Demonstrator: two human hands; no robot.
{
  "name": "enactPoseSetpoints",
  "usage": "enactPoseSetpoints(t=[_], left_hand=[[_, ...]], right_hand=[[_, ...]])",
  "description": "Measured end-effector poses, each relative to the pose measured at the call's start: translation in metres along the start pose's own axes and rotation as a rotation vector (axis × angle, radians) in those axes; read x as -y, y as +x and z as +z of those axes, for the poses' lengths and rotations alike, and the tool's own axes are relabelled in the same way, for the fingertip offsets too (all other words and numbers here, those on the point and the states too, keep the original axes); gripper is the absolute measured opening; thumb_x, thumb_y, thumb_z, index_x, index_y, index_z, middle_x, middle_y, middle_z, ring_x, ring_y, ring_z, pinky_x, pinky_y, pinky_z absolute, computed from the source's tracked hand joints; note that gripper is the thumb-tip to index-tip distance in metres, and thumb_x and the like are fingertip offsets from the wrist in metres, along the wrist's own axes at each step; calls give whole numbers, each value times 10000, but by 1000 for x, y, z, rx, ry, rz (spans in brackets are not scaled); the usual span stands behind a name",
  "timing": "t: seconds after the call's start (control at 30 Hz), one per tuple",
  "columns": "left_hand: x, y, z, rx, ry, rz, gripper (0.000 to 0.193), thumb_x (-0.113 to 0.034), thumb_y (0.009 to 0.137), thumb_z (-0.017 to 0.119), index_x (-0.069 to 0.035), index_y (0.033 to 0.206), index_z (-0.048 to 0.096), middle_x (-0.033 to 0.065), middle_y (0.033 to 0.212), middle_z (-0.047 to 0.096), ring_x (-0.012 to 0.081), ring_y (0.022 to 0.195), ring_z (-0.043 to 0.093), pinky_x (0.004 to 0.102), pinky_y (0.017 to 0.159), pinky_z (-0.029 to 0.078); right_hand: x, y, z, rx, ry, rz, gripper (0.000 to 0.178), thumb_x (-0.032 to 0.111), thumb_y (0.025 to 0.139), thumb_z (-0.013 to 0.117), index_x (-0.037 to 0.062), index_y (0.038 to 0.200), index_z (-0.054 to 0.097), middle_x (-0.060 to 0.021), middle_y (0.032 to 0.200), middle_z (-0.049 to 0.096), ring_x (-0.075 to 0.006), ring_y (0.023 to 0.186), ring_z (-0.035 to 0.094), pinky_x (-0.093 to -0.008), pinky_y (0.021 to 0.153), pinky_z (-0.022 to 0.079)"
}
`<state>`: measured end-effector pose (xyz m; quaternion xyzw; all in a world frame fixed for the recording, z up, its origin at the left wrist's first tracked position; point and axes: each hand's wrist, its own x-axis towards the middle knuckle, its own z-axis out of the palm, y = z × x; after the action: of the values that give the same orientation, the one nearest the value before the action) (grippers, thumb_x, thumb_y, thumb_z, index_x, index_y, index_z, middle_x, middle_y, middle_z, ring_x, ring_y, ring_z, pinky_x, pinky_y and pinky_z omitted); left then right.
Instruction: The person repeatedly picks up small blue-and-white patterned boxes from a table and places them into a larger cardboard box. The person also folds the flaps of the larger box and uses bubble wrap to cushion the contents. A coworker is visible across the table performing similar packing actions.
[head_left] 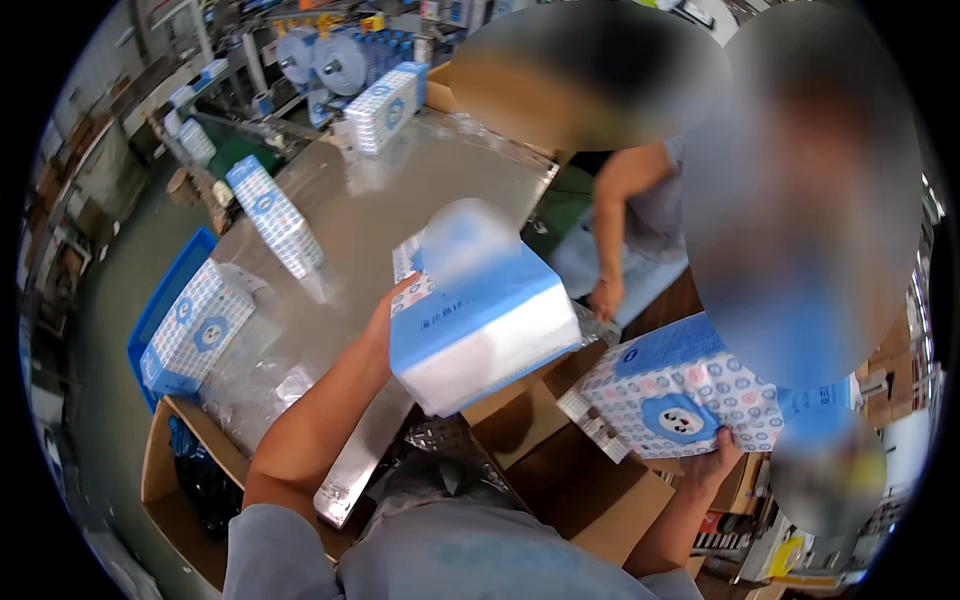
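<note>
My left hand (388, 325) grips the side of a blue-and-white tissue pack (478, 325), raised over the near right edge of the metal table, its white end facing me. Most of the fingers are hidden behind that pack. On the right, my right hand (715, 462) is closed on the lower edge of a second tissue pack (650, 395), which has a small repeated print and a round animal face. That pack is tilted above an open cardboard box (610, 510). Blurred patches cover part of both packs' surroundings.
Three similar packs, at the far edge (385, 108), left side (275, 215) and near left (198, 325), are on the metal table (440, 160). A blue bin (165, 290) stands left. Below it, a carton (160, 470) holds a black bag. A co-worker's hand (605, 298) is ahead right.
</note>
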<state>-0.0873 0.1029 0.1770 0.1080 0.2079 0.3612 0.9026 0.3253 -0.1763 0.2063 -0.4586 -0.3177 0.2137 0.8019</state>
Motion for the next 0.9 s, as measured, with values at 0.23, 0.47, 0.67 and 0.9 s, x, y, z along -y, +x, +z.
enactPoseSetpoints(t=[0.23,0.47,0.67,0.9], left_hand=[[94,17,58,208,1382,484,752,-224,762,755,-7,1362,356,149,1281,516,267,1159,548,420,974,458],[240,50,21,1286,2525,-144,906,-248,609,762,-53,1391,348,149,1180,565,322,1061,585,447,795,520],[342,86,-167,1349,2457,-562,804,-271,693,715,-68,1395,379,192,1227,570,358,1103,570,454,899,475],[306,54,-211,1092,2360,-853,677,-273,764,676,-79,1371,447,219,1198,590,371,1120,558,428,968,431]], right_hand=[[74,-2,-63,-365,-310,-276,762,104,717,787,-53,1337,374,-193,1251,519,-283,1074,567,-406,907,496],[36,-58,-144,162,-269,-32,557,214,798,688,-33,1261,501,-205,1221,563,-337,1099,580,-470,903,506],[-155,-79,11,1057,-1221,-50,828,250,659,715,191,1422,398,-141,1056,565,-348,982,525,-483,829,405],[-285,-163,10,1472,-1313,438,807,134,829,598,311,1508,199,-180,1340,454,-366,1253,434,-554,1010,357]])
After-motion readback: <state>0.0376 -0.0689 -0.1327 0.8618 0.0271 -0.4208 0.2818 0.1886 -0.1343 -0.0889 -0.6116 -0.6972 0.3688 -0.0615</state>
